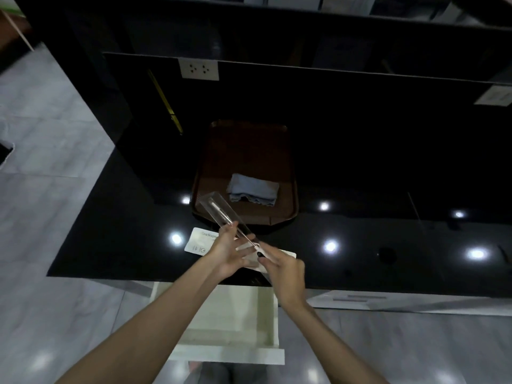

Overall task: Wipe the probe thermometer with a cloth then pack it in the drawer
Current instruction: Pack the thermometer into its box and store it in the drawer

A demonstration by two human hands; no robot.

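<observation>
From the head view I have the probe thermometer (221, 210) up off the glossy black surface (360, 245), lying inside a clear plastic case (225, 214) that slants from the near rim of the brown tray (293, 189) down toward my hands. My left hand (231, 249) is curled around the lower part of the case in a grasping grip, and my right hand (279, 268) pinches the dark head at the case's near end; whether that is a cap or the thermometer's own handle I cannot tell. I judge the whole thing light and stiff: a thin metal stem that will not flex, inside a smooth hard sleeve that may slip between bare fingers and could crack if squeezed. The pointed stem is the part to keep away from; the best hold is the dark head, drawing it straight along the case's axis while the left hand steadies the sleeve by its sides. The folded grey cloth (253, 189) lies on the tray just beyond, untouched, soft and easy to bunch around the stem. A white card (198, 241) lies flat under my hands, and the white drawer (266, 314) stands open below the surface edge.
</observation>
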